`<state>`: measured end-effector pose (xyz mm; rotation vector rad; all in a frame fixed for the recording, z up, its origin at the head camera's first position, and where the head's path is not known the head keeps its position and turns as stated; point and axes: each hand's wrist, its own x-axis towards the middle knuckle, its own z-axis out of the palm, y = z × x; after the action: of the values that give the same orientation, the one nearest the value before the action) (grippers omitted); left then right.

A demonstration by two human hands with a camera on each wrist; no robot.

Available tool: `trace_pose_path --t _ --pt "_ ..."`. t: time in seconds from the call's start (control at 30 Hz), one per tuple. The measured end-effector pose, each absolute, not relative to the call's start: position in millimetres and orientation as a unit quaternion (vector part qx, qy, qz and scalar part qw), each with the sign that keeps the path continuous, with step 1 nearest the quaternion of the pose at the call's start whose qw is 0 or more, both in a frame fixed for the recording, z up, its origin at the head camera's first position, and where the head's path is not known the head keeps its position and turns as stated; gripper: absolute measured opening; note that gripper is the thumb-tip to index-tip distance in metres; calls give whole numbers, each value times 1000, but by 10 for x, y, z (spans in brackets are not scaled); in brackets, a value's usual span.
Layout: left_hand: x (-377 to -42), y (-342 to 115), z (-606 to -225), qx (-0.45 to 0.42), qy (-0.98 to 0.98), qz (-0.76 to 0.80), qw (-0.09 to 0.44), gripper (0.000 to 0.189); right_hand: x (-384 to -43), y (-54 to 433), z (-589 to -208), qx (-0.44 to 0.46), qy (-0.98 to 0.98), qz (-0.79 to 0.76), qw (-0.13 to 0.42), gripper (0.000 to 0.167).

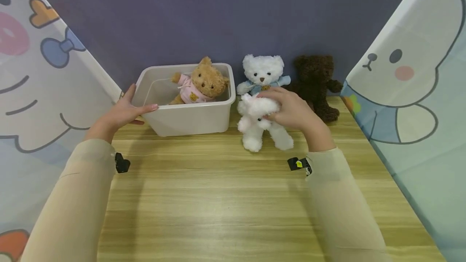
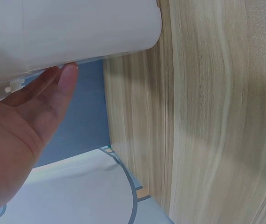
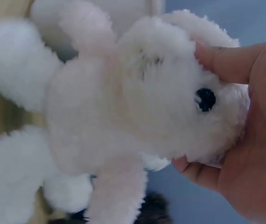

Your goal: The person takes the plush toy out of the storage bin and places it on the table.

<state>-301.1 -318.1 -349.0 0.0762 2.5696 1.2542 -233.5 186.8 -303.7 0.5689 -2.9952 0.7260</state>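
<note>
In the head view my left hand (image 1: pixel 121 112) holds the front left corner of a white plastic bin (image 1: pixel 189 120). Its thumb lies at the front rim; the fingers (image 2: pixel 58 93) reach along the outer wall in the left wrist view. A tan teddy bear (image 1: pixel 204 86) in a pink top leans inside the bin. My right hand (image 1: pixel 296 110) grips a fluffy white plush toy (image 1: pixel 253 122) with pinkish ears by its head. In the right wrist view, thumb and fingers press both sides of that head, near a black eye, and the legs dangle free.
Behind the plush toy sits a white teddy bear (image 1: pixel 263 70) in a blue top. To its right is a dark brown teddy bear (image 1: pixel 316 86). A dark wall (image 1: pixel 225 15) stands behind, printed cartoon panels flank the wood-grain table (image 1: pixel 218 197).
</note>
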Motion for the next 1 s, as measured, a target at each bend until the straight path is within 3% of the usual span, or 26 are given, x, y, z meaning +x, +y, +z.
trace_pose_path --t 0.17,0.43,0.67,1.0 --pt "-3004 -3169 -3480 23 887 437 145 126 -2559 1963 -3235 146 -959 244 -22 64" --pt "-2995 -3181 -3486 22 890 431 145 126 -2860 2015 -3180 120 -964 232 43 63" --pt "-2970 -3170 -3474 16 891 429 146 126 -3163 2026 -3267 168 -960 219 -41 69" --pt "-2967 -3155 -3461 13 889 436 143 126 -3406 2115 -3451 101 -957 263 -71 71"
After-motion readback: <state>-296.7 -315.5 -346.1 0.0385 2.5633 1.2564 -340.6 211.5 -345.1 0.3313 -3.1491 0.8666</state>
